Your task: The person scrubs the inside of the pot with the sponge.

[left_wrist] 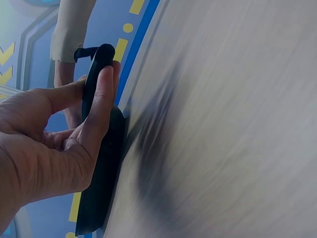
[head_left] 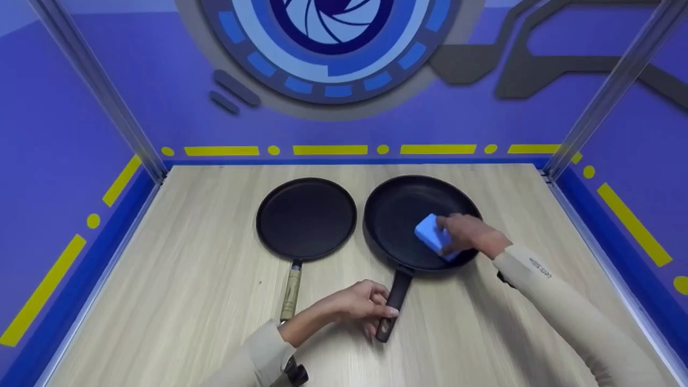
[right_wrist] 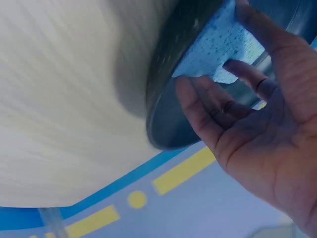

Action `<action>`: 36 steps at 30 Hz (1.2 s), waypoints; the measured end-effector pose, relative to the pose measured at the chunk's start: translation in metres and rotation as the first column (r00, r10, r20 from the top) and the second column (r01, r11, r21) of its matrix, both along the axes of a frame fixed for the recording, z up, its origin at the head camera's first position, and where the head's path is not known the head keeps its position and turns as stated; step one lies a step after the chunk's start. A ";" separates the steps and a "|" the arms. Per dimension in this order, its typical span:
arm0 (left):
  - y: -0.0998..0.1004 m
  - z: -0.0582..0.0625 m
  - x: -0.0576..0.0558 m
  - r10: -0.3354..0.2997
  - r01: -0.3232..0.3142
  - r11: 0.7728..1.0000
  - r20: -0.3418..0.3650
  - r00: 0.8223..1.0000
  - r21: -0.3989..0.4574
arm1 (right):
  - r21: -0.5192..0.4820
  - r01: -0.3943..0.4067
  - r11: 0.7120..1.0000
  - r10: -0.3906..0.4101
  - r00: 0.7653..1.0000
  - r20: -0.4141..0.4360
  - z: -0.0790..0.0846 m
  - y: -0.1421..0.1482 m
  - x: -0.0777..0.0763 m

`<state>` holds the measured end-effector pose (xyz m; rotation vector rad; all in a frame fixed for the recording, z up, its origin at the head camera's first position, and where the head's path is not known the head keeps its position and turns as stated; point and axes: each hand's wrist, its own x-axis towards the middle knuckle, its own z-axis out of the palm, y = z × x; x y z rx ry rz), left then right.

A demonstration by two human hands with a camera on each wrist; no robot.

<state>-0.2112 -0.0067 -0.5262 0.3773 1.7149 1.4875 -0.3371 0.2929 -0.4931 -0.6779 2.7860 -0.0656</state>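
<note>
A black frying pan (head_left: 398, 215) stands right of centre on the wooden table, its dark handle (head_left: 399, 293) pointing toward me. My left hand (head_left: 357, 303) grips that handle near its end, thumb on top; the left wrist view shows the fingers (left_wrist: 96, 109) around it. Inside the pan, my right hand (head_left: 467, 234) holds a light blue sponge (head_left: 430, 232) against the right part of the cooking surface. In the right wrist view, the fingertips pinch the porous sponge (right_wrist: 218, 47) close to the pan's wall.
A flat black crepe pan (head_left: 306, 217) lies to the left of the frying pan, its patterned handle (head_left: 291, 294) reaching toward my left forearm. Blue-purple walls (head_left: 344, 131) with yellow marks enclose the wooden table (head_left: 193, 258) at the back and both sides.
</note>
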 end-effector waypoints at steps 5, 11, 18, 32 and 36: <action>0.002 0.001 0.000 -0.007 0.007 1.000 0.018 1.000 0.012 | -0.038 -0.145 0.989 0.143 0.989 -0.036 -0.002 -0.032 0.006; 0.005 0.003 0.000 -0.034 0.034 0.999 0.011 0.999 0.016 | -0.176 -0.192 0.965 0.180 0.980 -0.082 -0.010 -0.054 -0.016; 0.006 0.002 0.002 -0.018 0.018 1.000 0.016 1.000 0.009 | -0.210 0.028 0.977 -0.059 0.988 -0.140 -0.017 -0.051 -0.054; 0.001 0.003 -0.003 -0.044 0.044 0.999 -0.002 0.999 0.025 | 0.021 0.065 0.998 -0.063 0.994 -0.084 -0.004 -0.011 -0.028; 0.001 0.002 -0.002 -0.059 0.059 0.998 -0.015 0.998 0.007 | -0.003 -0.025 1.000 0.025 0.995 -0.095 -0.004 -0.017 -0.012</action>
